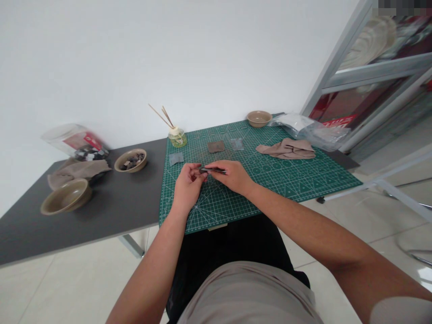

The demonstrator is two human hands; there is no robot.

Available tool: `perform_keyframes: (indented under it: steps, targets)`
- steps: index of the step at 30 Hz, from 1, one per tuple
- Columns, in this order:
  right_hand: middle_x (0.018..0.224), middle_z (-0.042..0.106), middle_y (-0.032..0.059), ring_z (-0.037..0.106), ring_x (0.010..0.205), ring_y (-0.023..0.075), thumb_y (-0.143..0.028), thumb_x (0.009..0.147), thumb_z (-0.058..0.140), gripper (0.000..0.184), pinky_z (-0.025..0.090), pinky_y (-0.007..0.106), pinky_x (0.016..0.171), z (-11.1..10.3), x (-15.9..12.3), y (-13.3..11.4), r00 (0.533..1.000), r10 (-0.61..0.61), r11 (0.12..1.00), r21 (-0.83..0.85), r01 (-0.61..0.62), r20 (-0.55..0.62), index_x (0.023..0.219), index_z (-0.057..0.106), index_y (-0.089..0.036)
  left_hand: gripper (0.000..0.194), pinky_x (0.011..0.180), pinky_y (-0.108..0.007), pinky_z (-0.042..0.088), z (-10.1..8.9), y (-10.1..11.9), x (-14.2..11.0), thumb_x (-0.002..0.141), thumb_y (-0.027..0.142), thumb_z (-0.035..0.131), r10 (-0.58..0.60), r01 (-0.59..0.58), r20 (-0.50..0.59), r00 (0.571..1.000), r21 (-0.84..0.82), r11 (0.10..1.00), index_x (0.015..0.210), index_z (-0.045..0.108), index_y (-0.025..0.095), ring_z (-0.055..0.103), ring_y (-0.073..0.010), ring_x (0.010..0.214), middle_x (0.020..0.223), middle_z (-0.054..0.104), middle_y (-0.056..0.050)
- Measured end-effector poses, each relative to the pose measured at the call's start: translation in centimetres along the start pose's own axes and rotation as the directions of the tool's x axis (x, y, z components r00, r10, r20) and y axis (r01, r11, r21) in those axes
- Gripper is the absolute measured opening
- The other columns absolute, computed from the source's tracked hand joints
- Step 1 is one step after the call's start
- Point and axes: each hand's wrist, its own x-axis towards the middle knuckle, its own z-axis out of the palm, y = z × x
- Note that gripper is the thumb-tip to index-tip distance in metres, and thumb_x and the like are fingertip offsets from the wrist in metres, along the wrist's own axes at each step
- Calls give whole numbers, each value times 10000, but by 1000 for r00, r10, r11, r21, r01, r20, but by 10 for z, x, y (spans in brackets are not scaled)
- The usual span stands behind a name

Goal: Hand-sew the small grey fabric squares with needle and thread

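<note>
Close together over the green cutting mat [280,180], both hands meet at a small dark piece [203,170]. My left hand [189,186] pinches this piece between thumb and fingers; its kind is too small to make out. A slim dark tool [220,171] lies in my right hand [232,176], its tip against the dark piece; most of it is covered by my fingers. Just beyond the hands are a brown square patch [216,146], a grey patch [237,144] and another grey patch [176,158], all on the mat.
A reed diffuser [177,137] stands at the mat's back left. Toward the right are a tan bowl [259,118], a brown cloth [286,149] and a plastic bag [303,126]. Leftward, a bowl of dark chips [131,161], another bowl [66,196] and a tipped jar [76,141] rest on the table.
</note>
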Motion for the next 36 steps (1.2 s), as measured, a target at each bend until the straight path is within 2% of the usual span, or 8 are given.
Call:
perform_keyframes:
  steps: [3,7,17,25,36]
  targets:
    - [1036,760,-4,704,959,163,-256,891,640,195,525,284,852,-1,1,-1,1000,26,1000,12,-26,6,1046,756,-280,195,630,-261,467,0,4,-1,752,262,682,2,0,-25,1000,54,999,928,632,193,586,-130,608,657,599,37]
    - [1019,764,-3,706,952,165,-277,877,666,167,519,283,851,-1,2,2,999,43,999,31,-43,-5,1013,765,-278,191,619,-256,457,-1,7,-2,733,272,710,29,-23,-58,998,109,994,907,695,196,555,-123,608,673,602,34]
    - [954,770,4,709,892,167,-288,842,705,143,506,278,809,0,2,2,997,73,996,42,-72,-21,963,777,-260,143,647,-271,474,-1,6,-1,729,251,695,-3,8,-48,999,106,994,861,683,196,604,-149,653,689,647,17]
    - [916,768,3,699,828,164,-346,850,696,163,480,264,727,-1,1,4,996,85,996,-19,-85,-9,963,774,-258,166,653,-276,483,-1,4,-1,717,232,699,0,4,-57,998,69,998,878,675,199,596,-144,637,677,632,23]
    - [1012,766,-1,705,941,171,-304,865,680,169,509,289,840,0,1,3,999,40,999,29,-40,-8,1008,768,-278,128,641,-271,479,-1,4,-1,711,202,690,-6,10,-51,999,82,997,836,662,201,588,-140,623,667,626,28]
